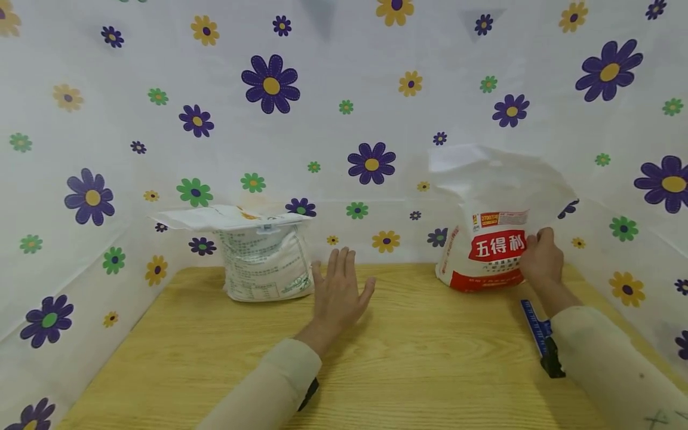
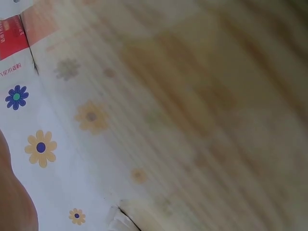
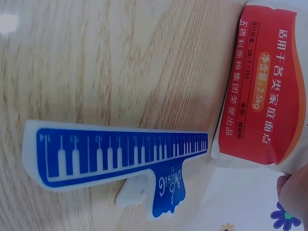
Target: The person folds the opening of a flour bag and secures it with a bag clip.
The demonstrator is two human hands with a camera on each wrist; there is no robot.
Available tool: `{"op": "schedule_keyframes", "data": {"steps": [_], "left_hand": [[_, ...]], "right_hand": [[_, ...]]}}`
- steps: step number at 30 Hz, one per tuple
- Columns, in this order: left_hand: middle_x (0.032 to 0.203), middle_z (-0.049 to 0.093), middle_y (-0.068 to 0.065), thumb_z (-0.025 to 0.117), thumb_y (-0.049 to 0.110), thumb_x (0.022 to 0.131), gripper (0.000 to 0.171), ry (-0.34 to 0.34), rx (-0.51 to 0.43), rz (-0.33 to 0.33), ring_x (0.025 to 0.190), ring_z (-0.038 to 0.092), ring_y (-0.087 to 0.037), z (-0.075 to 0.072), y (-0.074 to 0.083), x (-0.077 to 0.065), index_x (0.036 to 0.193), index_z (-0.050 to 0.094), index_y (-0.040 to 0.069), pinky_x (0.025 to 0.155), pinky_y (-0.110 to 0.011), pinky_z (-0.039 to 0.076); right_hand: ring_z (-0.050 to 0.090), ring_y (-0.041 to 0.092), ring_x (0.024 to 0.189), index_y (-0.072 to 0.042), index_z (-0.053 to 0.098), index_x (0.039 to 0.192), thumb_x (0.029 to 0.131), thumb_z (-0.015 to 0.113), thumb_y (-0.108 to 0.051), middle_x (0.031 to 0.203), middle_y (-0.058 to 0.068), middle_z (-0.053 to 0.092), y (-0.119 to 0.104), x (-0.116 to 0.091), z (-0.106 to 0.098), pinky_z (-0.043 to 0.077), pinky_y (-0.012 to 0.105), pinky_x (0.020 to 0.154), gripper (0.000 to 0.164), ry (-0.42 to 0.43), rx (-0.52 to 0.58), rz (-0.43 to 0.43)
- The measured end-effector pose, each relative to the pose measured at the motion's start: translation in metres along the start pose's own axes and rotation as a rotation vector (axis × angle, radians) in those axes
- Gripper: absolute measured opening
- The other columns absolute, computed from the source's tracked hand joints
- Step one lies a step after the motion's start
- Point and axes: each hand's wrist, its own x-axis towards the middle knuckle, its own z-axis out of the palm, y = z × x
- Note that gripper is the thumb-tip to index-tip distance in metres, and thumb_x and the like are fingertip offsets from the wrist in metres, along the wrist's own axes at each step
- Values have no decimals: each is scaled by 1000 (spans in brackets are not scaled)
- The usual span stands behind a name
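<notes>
On the right stands a white-and-red flour bag (image 1: 497, 251) with a loose, raised top. My right hand (image 1: 541, 255) grips its right side with curled fingers; in the right wrist view only a bit of finger (image 3: 294, 195) shows beside the bag (image 3: 262, 86). Below that hand, a blue-and-white ruler clip (image 3: 120, 154) with piano keys and "Music" on it lies on the table. My left hand (image 1: 340, 292) is spread, fingers extended, right beside a white bag (image 1: 266, 263) with green print. The top of this left bag is folded over flat.
The wood-grain table (image 1: 408, 358) runs back to a white flower-patterned sheet (image 1: 333, 131), which also hangs along both sides. Blurred wood grain fills much of the left wrist view.
</notes>
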Motion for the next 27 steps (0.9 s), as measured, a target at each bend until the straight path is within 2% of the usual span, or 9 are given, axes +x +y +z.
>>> {"op": "schedule_keyframes", "data": {"steps": [8,16,22,27], "left_hand": [[153,42,-14,44,59,99,73,-14,-9,-25,143,36,-33,-1,4,2,148,37,5,110,-64,23],[156,38,-17,47,61,97,80,-58,-68,-64,146,33,-36,3,14,2,150,33,2,113,-68,18],[157,37,-17,42,64,97,83,-73,-40,-53,146,32,-36,3,20,4,151,33,2,112,-66,21],[158,34,-16,41,65,97,83,-108,-35,-60,147,30,-35,3,25,5,152,32,3,113,-66,19]], "right_hand": [[40,52,135,6,23,146,110,16,-30,146,37,38,-6,-5,8,40,61,106,52,-23,5,-46],[43,51,133,6,24,146,110,17,-30,145,36,40,-8,-9,17,41,60,105,51,-42,-8,-66],[45,51,131,6,28,143,110,19,-28,142,35,44,-13,-12,21,42,60,105,48,-17,-13,-94],[48,50,129,6,29,141,110,20,-29,140,35,46,-18,-13,23,45,58,102,48,-32,-13,-104]]}}
